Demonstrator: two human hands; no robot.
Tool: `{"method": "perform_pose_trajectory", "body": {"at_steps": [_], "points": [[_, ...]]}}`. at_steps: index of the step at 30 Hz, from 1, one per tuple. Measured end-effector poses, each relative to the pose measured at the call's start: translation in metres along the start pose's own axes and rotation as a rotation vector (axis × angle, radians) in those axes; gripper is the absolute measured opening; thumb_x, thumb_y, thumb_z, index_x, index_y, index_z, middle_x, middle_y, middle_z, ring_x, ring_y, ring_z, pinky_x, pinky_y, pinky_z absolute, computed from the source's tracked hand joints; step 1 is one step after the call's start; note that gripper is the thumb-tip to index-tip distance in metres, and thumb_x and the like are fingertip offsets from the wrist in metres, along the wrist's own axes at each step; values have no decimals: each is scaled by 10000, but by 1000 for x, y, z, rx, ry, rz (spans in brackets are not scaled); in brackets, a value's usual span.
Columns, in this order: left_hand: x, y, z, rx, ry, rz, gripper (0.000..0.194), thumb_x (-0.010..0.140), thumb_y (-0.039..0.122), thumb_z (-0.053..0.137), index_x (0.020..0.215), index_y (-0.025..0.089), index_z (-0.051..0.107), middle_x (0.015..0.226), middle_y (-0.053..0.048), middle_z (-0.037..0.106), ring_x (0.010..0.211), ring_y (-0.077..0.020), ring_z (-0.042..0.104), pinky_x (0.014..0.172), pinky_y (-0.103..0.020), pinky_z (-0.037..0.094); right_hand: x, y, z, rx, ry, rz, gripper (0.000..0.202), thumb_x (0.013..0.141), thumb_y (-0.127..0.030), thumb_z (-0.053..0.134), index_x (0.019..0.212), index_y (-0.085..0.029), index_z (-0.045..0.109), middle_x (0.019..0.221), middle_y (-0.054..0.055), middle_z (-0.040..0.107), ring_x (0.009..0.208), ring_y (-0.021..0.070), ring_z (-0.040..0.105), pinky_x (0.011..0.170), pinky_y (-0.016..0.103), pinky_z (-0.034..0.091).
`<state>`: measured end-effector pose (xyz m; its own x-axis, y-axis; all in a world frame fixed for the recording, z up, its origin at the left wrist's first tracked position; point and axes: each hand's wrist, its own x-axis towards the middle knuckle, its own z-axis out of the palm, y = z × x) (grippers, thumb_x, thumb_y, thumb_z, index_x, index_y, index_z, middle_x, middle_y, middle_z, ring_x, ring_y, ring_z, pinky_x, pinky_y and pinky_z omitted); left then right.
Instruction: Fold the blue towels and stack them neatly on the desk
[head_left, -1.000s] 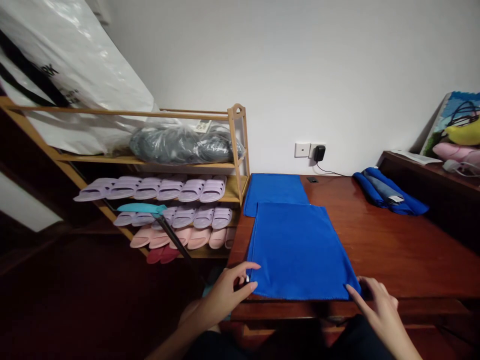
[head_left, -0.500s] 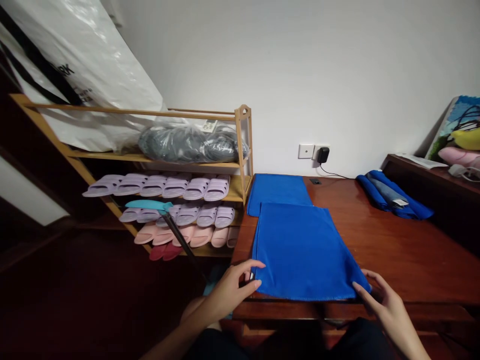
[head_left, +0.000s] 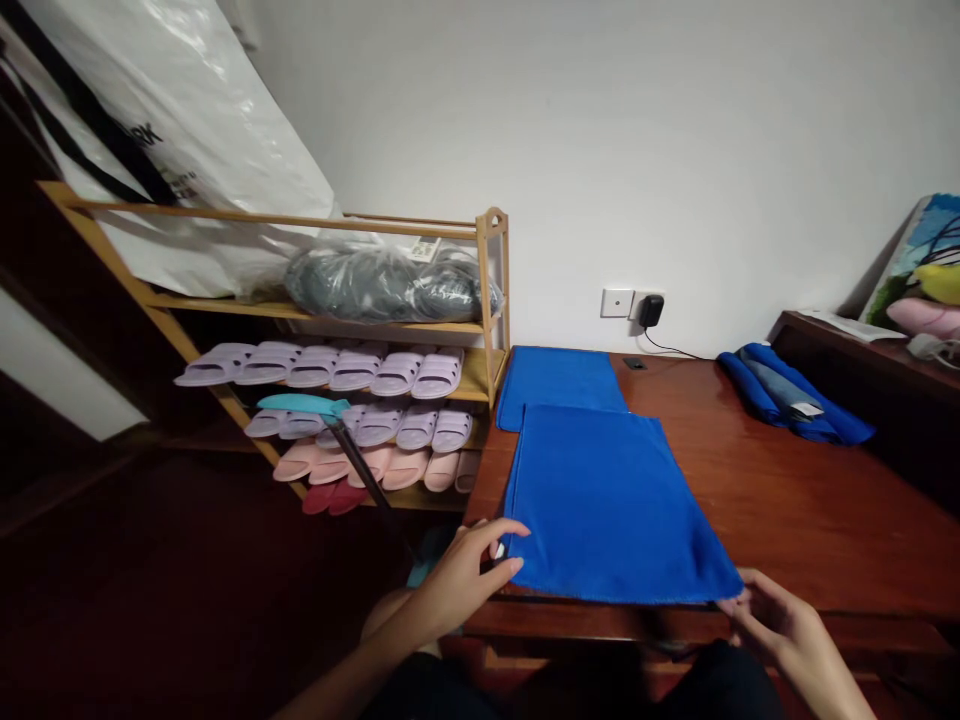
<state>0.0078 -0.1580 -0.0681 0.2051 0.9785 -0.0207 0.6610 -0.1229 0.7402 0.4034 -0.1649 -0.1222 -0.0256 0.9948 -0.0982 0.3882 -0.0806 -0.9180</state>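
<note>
A blue cloth [head_left: 600,510] lies spread on the wooden table, its near edge close to the table's front. At its near left edge is my left hand [head_left: 484,560], with index finger and thumb apart, the fingertips touching the fabric. A small white tag shows beside those fingers. My right hand [head_left: 769,615] pinches the near right corner, thumb and index finger together there. Another blue cloth [head_left: 559,378] lies folded flat behind, partly covered by the front one.
Rolled blue and grey fabric [head_left: 795,395] rests at the table's right rear. To the left stands a wooden shoe rack [head_left: 491,290] with lilac slippers [head_left: 375,370] and a plastic-wrapped bundle [head_left: 382,280]. A black plug [head_left: 651,310] sits in the wall socket, its cord trailing right.
My right hand has shifted slightly right and down to the cloth's corner, and that corner now lies flatter and further out. My left hand stays in place.
</note>
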Motion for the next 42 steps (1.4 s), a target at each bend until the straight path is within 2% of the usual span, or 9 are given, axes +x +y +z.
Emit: {"method": "perform_pose_trajectory", "body": {"at_steps": [7,14,19,22,26,29,34,37,42], "points": [[2,2,-2,-43,48,98,296,837,235,512,1100,261,644,1110,-32,628,1040,-215,547,953,-346,374,4,-10,-4,-187,119,-258,339,718,-525,651,694,-188,630,899,80,644,870,200,607,756,224,484],[5,5,-9,-154,-70,22,258,847,288,506,1045,231,662,985,-15,658,880,-183,580,833,-287,426,2,-20,1,134,13,-27,397,721,-584,634,723,-195,556,572,-31,505,474,84,441,491,205,391],[10,8,-14,-257,-89,4,253,846,370,523,970,189,651,774,-5,600,758,-171,562,729,-265,422,5,-14,-1,321,28,123,447,663,-576,697,853,-189,583,590,-24,551,426,50,364,409,185,264],[8,6,-20,-320,-84,-29,284,823,403,549,970,176,636,676,14,545,692,-159,540,674,-252,410,6,-8,-5,375,75,157,579,654,-565,707,1070,-186,574,530,-45,506,443,77,421,428,193,300],[-1,3,-23,-388,-146,-72,300,791,376,564,1009,171,594,635,35,530,622,-142,534,610,-234,404,6,-1,-12,206,41,121,660,610,-593,708,1106,-167,614,445,-64,439,431,109,460,461,230,392],[-11,1,-20,-238,-225,-95,305,819,306,524,1103,208,572,628,45,541,611,-142,557,617,-232,418,3,10,-19,-19,19,75,679,621,-586,693,1157,-175,622,446,-57,470,414,121,475,451,237,423],[-20,5,-18,173,-74,141,349,821,162,504,1135,280,600,904,-10,574,847,-166,549,804,-254,429,0,21,-29,-397,143,-179,599,728,-501,635,1273,-263,571,720,9,645,669,150,628,625,216,509],[-20,8,-18,260,-84,323,362,813,106,522,1107,292,623,1120,-40,525,1028,-199,495,899,-282,403,2,18,-29,-547,83,-405,404,806,-409,572,1190,-306,644,947,49,646,918,158,634,813,220,496],[-18,4,-14,316,-138,377,262,850,104,548,1005,288,651,1069,-18,546,993,-186,498,895,-286,392,7,19,-28,-606,116,-579,281,828,-438,569,986,-290,748,865,62,670,821,133,671,725,155,509]]}}
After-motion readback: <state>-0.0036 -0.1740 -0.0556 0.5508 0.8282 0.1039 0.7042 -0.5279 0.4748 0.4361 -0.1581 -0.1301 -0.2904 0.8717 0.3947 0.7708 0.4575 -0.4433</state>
